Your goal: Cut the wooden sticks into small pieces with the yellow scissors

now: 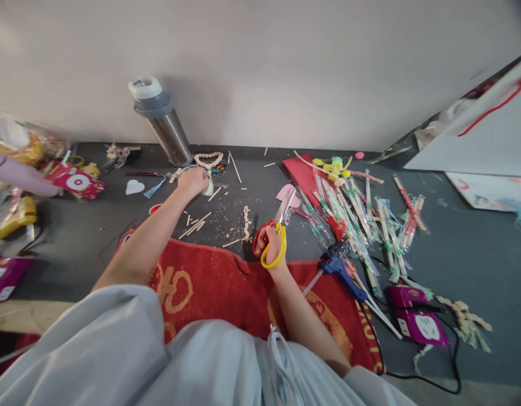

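My right hand (272, 243) is wrapped round the red and yellow handles of a pair of scissors (282, 211), whose metal blades point away from me. Far to the left, my left hand (193, 181) is closed low over the table, its fingertips hidden behind the knuckles. Just beyond it lies a heart-shaped loop of pale pieces (210, 155), and a pale tassel (210, 187) shows at its right side. Short pale sticks (195, 225) and crumbs are scattered between my hands. A narrow row of pale bits (246, 223) lies left of the scissors.
A steel flask (170, 132) stands behind my left hand. On the right lie a blue glue gun (343, 273) with a black cord, many wrapped stick bundles (349, 208) and a purple packet (416, 316). A red towel (218, 282) covers the near edge. A white board (484, 129) leans at right.
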Tool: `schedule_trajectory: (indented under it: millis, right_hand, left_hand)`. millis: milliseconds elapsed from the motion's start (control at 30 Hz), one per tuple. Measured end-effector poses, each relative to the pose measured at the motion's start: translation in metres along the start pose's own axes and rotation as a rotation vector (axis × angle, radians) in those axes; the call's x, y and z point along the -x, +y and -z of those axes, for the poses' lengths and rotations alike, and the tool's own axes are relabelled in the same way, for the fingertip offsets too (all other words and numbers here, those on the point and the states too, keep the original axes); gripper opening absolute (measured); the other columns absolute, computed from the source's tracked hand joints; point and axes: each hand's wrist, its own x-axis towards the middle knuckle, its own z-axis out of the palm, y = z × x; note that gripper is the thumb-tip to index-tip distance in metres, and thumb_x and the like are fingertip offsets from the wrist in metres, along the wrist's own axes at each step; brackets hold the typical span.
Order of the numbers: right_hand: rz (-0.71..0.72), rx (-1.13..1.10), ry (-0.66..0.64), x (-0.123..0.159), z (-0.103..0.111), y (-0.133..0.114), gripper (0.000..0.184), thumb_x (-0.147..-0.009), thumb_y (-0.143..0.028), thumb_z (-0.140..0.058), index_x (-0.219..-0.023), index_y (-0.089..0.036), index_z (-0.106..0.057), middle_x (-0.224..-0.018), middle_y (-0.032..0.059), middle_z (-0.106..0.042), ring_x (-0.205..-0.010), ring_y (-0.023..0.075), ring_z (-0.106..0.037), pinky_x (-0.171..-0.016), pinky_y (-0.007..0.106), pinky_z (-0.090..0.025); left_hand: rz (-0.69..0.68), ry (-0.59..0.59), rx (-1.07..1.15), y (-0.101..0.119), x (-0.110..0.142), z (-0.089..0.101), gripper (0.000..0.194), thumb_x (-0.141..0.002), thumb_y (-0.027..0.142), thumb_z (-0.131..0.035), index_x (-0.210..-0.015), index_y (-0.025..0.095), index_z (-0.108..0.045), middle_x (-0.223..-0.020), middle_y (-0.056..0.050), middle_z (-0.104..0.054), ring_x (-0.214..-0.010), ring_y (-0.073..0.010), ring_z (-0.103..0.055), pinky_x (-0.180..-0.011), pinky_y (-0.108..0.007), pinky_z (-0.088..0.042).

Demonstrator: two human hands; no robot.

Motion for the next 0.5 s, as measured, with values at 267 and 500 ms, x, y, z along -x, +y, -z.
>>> schedule_trajectory:
  millis: [267,500]
  right_hand:
    - [0.002,-0.007,-0.006,0.002,0.0,-0.004,0.044,-0.071,-0.06,-0.058,-0.054,-0.022,-0.042,-0.04,-0.0081,-0.038,-0.03,0.0066,-0.041,-0.031,0.02,-0.032]
    - [0.012,0.026,-0.007,0.002,0.001,-0.004,0.044,-0.074,-0.058,-0.056,-0.053,-0.022,-0.042,-0.039,-0.0076,-0.038,-0.03,0.0067,-0.041,-0.031,0.02,-0.032]
  left_hand:
    - [0.158,0.061,0.063,-0.011,-0.06,0.013,0.036,-0.09,0.027,-0.046,-0.116,0.012,-0.065,-0.115,-0.021,-0.068,-0.11,-0.0374,-0.065,-0.091,-0.047,-0.052]
    - [0.262,0.027,0.078,-0.002,-0.082,0.013,0.037,-0.09,0.033,-0.053,-0.109,0.005,-0.067,-0.121,-0.027,-0.065,-0.119,-0.0392,-0.06,-0.097,-0.049,-0.05]
